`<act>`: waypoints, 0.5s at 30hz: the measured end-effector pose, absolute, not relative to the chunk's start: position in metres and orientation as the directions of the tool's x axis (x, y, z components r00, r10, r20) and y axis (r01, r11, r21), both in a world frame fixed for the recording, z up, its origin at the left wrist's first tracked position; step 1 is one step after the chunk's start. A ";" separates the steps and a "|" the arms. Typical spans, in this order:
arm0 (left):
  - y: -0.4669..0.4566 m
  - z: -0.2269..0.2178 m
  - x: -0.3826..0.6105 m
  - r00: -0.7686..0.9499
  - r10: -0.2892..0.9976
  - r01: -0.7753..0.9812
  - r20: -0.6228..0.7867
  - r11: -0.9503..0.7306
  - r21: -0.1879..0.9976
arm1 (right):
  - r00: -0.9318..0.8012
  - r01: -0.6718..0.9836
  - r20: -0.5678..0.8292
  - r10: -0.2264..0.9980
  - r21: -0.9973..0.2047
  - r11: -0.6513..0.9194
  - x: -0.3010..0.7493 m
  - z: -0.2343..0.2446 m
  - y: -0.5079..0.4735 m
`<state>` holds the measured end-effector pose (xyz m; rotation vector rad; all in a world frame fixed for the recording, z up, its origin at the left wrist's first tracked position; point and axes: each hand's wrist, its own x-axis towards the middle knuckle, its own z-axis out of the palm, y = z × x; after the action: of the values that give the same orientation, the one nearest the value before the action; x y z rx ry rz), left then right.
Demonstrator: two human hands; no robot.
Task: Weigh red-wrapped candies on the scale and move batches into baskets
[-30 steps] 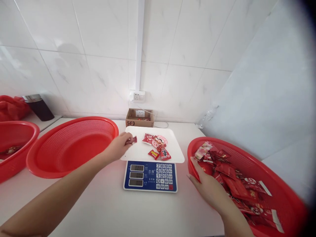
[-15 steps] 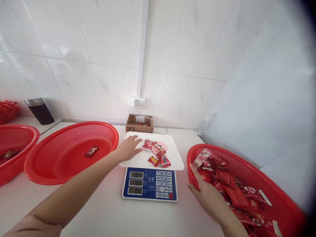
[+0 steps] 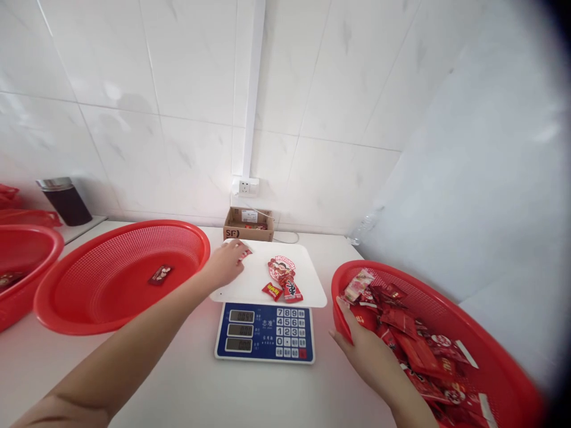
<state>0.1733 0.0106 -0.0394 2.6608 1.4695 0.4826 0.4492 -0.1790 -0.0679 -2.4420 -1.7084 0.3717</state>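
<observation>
A blue electronic scale [image 3: 264, 332] with a white weighing pan [image 3: 250, 285] stands at the centre of the white counter. Several red snack packets [image 3: 282, 277] lie on the pan. My left hand [image 3: 225, 264] is over the pan's far left corner, its fingers closed on a small red packet [image 3: 244, 253]. My right hand [image 3: 363, 345] rests on the near rim of the red basket [image 3: 499, 380] at the right, which is full of red packets, with its fingers curled over the rim. A single dark red packet [image 3: 160, 274] lies in the red mesh basket [image 3: 62, 312] left of the scale.
A third red basket [image 3: 24, 261] sits at the far left edge. A small cardboard box [image 3: 248, 223] stands against the tiled wall behind the scale, under a wall socket [image 3: 244, 186]. A dark canister [image 3: 66, 201] is at the back left. A white wall closes in on the right.
My left hand dropped one packet into the left mesh basket, came back over the pan and closed on another packet at the pan's far left. My right hand stayed on the right basket's rim.
</observation>
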 end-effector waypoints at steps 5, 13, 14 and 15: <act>0.000 -0.022 0.116 0.258 0.913 0.933 0.317 -0.321 0.165 | 0.321 0.910 -0.142 0.937 -0.227 -0.346 0.450 -0.068 -0.178; -0.039 -0.041 0.181 0.611 0.750 0.729 0.254 -0.658 0.191 | 0.331 0.898 -0.167 0.929 -0.248 -0.365 0.452 -0.069 -0.176; -0.045 -0.043 0.194 0.668 0.704 0.674 0.242 -0.710 0.206 | 0.332 0.896 -0.166 0.929 -0.254 -0.365 0.452 -0.068 -0.177; -0.049 -0.045 0.205 0.708 0.666 0.629 0.233 -0.746 0.219 | 0.333 0.894 -0.166 0.928 -0.259 -0.367 0.451 -0.068 -0.177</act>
<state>0.2052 -0.0489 -0.0453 2.7883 1.0616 0.4532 0.4512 -0.1771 -0.0677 -2.4639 -1.6930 0.4334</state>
